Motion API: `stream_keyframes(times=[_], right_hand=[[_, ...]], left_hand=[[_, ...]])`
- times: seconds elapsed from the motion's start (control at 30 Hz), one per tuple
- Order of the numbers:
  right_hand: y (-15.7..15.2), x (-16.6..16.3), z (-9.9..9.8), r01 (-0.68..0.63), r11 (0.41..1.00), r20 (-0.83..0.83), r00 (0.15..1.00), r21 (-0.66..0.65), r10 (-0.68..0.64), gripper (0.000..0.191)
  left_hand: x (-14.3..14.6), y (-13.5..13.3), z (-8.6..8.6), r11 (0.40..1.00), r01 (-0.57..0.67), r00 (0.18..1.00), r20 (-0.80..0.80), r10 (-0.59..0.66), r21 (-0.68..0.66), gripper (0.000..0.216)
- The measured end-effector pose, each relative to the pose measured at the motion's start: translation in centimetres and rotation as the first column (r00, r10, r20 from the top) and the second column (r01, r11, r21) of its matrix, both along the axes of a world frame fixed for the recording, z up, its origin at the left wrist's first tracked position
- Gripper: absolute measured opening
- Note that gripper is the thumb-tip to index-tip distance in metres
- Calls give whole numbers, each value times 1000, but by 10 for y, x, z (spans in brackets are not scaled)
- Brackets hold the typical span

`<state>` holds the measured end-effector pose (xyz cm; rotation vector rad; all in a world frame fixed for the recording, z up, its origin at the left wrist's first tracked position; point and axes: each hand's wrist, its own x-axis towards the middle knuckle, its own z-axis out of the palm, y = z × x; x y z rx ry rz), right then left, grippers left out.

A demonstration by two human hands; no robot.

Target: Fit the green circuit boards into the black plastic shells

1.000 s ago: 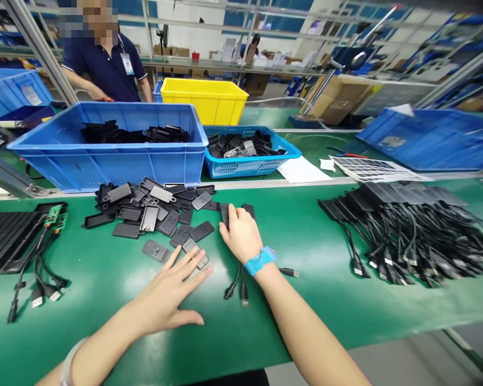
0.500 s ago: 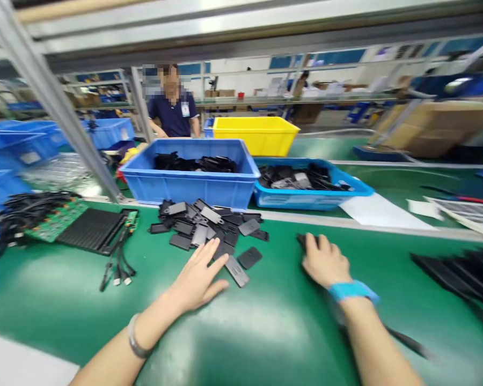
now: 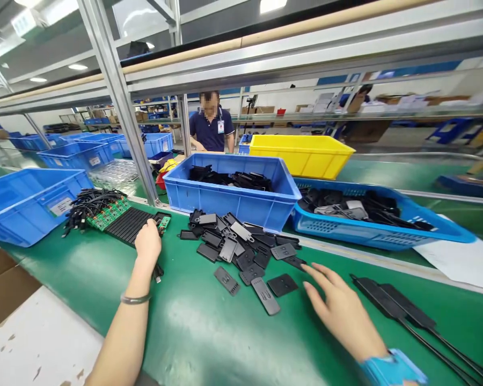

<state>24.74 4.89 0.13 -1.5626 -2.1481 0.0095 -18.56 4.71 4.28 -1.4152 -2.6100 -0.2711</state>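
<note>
My left hand (image 3: pixel 148 242) is closed at the right end of a row of black plastic cases (image 3: pixel 126 224), its fingers round the last case, where a small green circuit board (image 3: pixel 165 221) shows beside them. My right hand (image 3: pixel 340 305) is open, palm down, fingers stretched toward the right side of a loose pile of black and grey plastic covers (image 3: pixel 245 260). Closest to its fingertips is a dark cover (image 3: pixel 294 261); whether they touch is unclear. Two flat black cased pieces with cables (image 3: pixel 402 303) lie right of that hand.
Behind the pile stand a blue bin (image 3: pixel 229 195) of black parts, a lower blue basket (image 3: pixel 358 230) and a yellow bin (image 3: pixel 301 155). Another blue bin (image 3: pixel 36 203) and bundled black cables (image 3: pixel 94 206) are at left. A metal post (image 3: pixel 123 107) rises nearby. A person (image 3: pixel 212 126) is across the bench.
My left hand has moved from the pile left to the row of cases and closed. The right hand has let go of a black cased piece at right and come toward the pile. The view has shifted left.
</note>
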Motion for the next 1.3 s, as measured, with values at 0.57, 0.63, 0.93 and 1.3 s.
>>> stream_keyframes(times=[0.57,0.63,0.93,1.3], right_hand=[[-46,-65,24,-527,710,-758,652,-467,-15,36],[-56,-76,22,-666,593,-877,455,-452,-157,52],[-61,-87,21,-722,589,-866,29,-363,-499,38],[-62,-90,24,-585,683,-898,238,-437,-371,43]], left_hand=[[22,-17,30,852,389,517,682,-517,351,32],[45,-21,30,720,560,109,825,-554,410,41],[75,0,-21,623,768,564,304,-768,150,32],[87,-12,-13,665,743,665,204,-718,-84,27]])
